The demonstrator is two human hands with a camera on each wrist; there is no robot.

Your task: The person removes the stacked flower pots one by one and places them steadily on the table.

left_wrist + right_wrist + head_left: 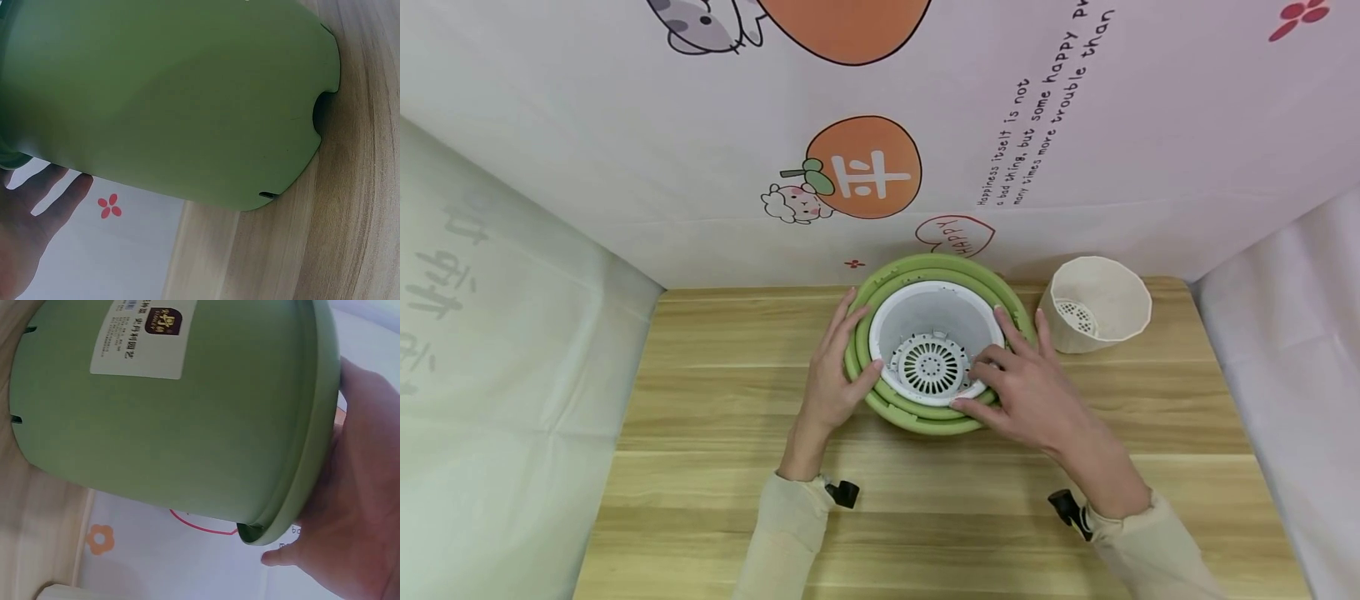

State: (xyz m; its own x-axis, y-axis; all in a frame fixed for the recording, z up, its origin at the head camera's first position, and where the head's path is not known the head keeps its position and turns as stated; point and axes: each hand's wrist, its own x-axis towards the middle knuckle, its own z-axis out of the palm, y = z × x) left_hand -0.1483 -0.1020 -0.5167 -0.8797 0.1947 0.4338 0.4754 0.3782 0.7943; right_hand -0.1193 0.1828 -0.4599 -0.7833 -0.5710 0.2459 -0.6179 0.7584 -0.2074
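A white flowerpot (897,333) with a slotted bottom sits nested inside green flowerpots (891,414), whose rims form rings around it. My left hand (837,379) holds the stack at its left side, thumb over the rims by the white pot and fingers along the outer green wall. In the left wrist view, some fingers (59,200) of that hand lie against the green pot (169,106). My right hand (1033,392) grips the white pot's right rim, with the thumb at the front edge and bent fingers inside. Other fingertips spread over the green rims.
To the right of the stack stands a cream pot (1101,304) with a perforated bottom, close to my right fingers. A wooden table (940,517) lies beneath, with a printed cloth (715,167) hanging behind. The outer green pot bears a white label (144,337).
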